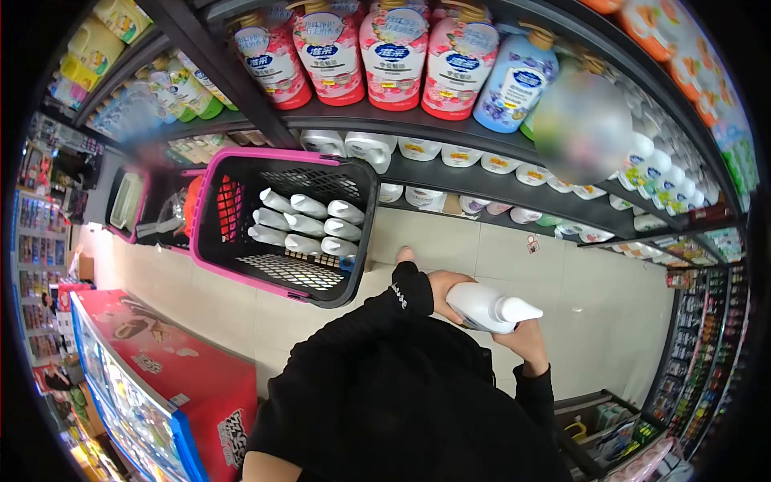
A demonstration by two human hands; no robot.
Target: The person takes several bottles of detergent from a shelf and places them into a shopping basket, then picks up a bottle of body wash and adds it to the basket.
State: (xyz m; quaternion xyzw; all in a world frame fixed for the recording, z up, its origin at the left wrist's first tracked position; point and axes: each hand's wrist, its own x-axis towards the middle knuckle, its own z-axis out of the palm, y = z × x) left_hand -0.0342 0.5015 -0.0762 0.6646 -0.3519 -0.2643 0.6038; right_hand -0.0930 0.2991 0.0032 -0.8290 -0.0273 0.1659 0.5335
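Observation:
Both of my hands are around a white plastic bottle [482, 308] with a white pointed cap, held tilted in front of my body above the floor. My left hand [444, 294] is closed on its lower end. My right hand [526, 342] grips it near the cap end, with part of its fingers hidden behind the bottle. To the left stands a black shopping basket with a pink rim [210, 173]. Several white bottles [303, 224] are grouped inside it, their pointed tops facing up.
Ahead, a dark shelf [385, 120] carries pink pump bottles [393, 60] and a blue pump bottle [518, 80]. White bottles [462, 155] line the lower shelves. A red chest freezer [193, 369] stands at lower left, and a low rack [602, 426] at lower right.

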